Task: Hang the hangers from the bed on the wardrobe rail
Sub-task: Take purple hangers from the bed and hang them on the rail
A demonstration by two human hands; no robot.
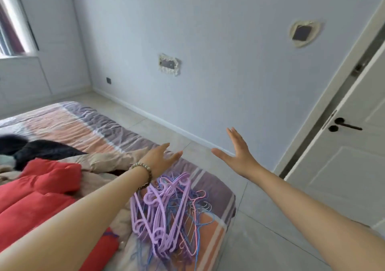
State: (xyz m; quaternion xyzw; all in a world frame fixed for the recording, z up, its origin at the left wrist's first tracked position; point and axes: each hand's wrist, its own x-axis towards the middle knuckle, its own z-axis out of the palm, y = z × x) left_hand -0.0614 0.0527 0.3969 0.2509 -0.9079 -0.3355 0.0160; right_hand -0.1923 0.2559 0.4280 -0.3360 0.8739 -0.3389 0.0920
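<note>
A tangled pile of hangers (168, 210), mostly purple plastic with some thin blue and pink wire ones, lies on the near corner of the bed (87, 122). My left hand (159, 159), with a bead bracelet on its wrist, is stretched out above and beyond the pile, fingers apart and holding nothing. My right hand (237, 151) reaches out over the floor to the right of the bed, palm flat and empty. Neither hand touches the hangers. No wardrobe or rail is in view.
A red padded jacket (39, 189), a beige garment (104, 159) and dark clothing (43, 148) lie on the striped bedspread. Grey tiled floor (256, 229) runs between bed and wall. A white door (352, 166) with a black handle stands at the right.
</note>
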